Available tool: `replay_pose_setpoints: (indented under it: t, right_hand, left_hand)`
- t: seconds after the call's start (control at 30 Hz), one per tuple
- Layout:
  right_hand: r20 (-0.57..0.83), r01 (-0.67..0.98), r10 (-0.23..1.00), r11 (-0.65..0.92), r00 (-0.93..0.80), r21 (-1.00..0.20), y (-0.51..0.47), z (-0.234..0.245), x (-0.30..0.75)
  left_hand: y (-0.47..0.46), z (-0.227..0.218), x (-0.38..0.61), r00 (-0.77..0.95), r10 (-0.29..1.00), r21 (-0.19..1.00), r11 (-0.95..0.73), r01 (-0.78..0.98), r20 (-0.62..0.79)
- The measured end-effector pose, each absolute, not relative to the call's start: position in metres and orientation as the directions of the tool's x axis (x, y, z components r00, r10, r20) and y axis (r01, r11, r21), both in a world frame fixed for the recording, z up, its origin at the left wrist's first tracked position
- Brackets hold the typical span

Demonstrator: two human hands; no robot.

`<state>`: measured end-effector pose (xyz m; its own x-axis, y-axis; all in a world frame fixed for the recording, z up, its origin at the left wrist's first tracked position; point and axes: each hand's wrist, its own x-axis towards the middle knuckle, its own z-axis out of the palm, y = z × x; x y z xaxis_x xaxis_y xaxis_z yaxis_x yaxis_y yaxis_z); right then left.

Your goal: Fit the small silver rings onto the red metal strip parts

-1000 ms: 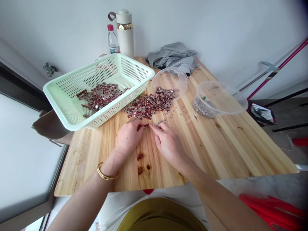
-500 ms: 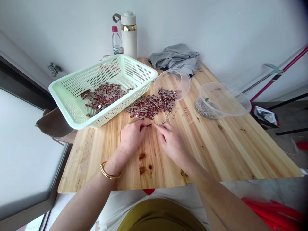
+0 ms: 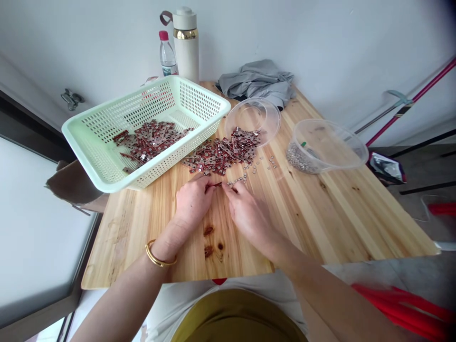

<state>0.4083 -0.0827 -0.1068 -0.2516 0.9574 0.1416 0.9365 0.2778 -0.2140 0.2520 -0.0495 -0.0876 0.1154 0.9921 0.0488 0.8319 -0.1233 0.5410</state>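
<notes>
My left hand (image 3: 194, 199) is closed, pinching a small red-brown strip (image 3: 218, 184) dotted with metal pieces, just above the wooden table. At the strip's right end are the fingertips of my right hand (image 3: 245, 206), with thumb and fingers drawn together; whatever they pinch is too small to make out. Just beyond both hands lies a heap of similar strips (image 3: 221, 154). Small round metal pieces (image 3: 237, 180) lie scattered in front of and beside my right fingertips.
A pale green basket (image 3: 103, 173) with more strips stands at the left. To the right is a clear plastic tub (image 3: 331, 164) with small metal pieces. Behind the heap are a clear round lid (image 3: 272, 118), grey cloth (image 3: 256, 80), a thermos (image 3: 187, 54) and a bottle (image 3: 167, 57).
The whole scene has shifted slightly left and up with the camera. My right thumb and fingers are drawn more closely together at the strip's end; my left hand keeps its hold.
</notes>
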Motion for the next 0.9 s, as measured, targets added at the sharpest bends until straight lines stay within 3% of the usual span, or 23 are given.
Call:
replay_pose_setpoints:
  t: [0.07, 0.2, 0.3, 0.37, 0.47, 0.57, 0.63, 0.67, 0.77, 0.9]
  right_hand:
    - [0.148, 0.939, 0.959, 0.269, -0.241, -0.216, -0.085, -0.105, 0.405]
    - [0.269, 0.840, 0.934, 0.336, -0.237, -0.425, -0.083, -0.095, 0.418]
    - [0.415, 0.752, 0.904, 0.342, -0.099, -0.564, -0.080, -0.084, 0.445]
    - [0.456, 0.726, 0.889, 0.333, -0.030, -0.601, -0.077, -0.079, 0.460]
    - [0.431, 0.678, 0.902, 0.334, -0.028, -0.655, -0.072, -0.079, 0.469]
    - [0.378, 0.613, 0.924, 0.335, -0.063, -0.716, -0.065, -0.083, 0.464]
    - [0.374, 0.591, 0.923, 0.354, -0.095, -0.725, -0.058, -0.084, 0.460]
    - [0.380, 0.588, 0.918, 0.368, -0.109, -0.720, -0.055, -0.084, 0.459]
    - [0.386, 0.596, 0.911, 0.391, -0.143, -0.701, -0.046, -0.083, 0.460]
    - [0.378, 0.557, 0.907, 0.413, -0.184, -0.720, -0.043, -0.082, 0.465]
  left_hand:
    - [-0.052, -0.089, 0.255, 0.122, 0.991, 0.530, -0.129, 0.838, 0.048]
    - [-0.062, -0.067, 0.250, 0.148, 0.981, 0.463, -0.188, 0.866, 0.122]
    - [-0.061, -0.025, 0.223, 0.060, 0.929, 0.386, -0.210, 0.898, 0.366]
    - [-0.055, 0.002, 0.200, -0.058, 0.829, 0.322, -0.152, 0.934, 0.557]
    - [-0.045, 0.019, 0.186, -0.098, 0.775, 0.240, -0.070, 0.968, 0.624]
    - [-0.042, -0.003, 0.209, 0.075, 0.832, 0.254, -0.251, 0.934, 0.550]
    - [-0.040, -0.030, 0.235, 0.307, 0.884, 0.266, -0.409, 0.873, 0.353]
    - [-0.037, -0.043, 0.247, 0.344, 0.898, 0.302, -0.419, 0.856, 0.273]
    - [-0.023, -0.070, 0.272, 0.289, 0.946, 0.385, -0.323, 0.864, 0.147]
    - [-0.009, -0.076, 0.284, 0.169, 0.980, 0.354, -0.195, 0.915, 0.103]
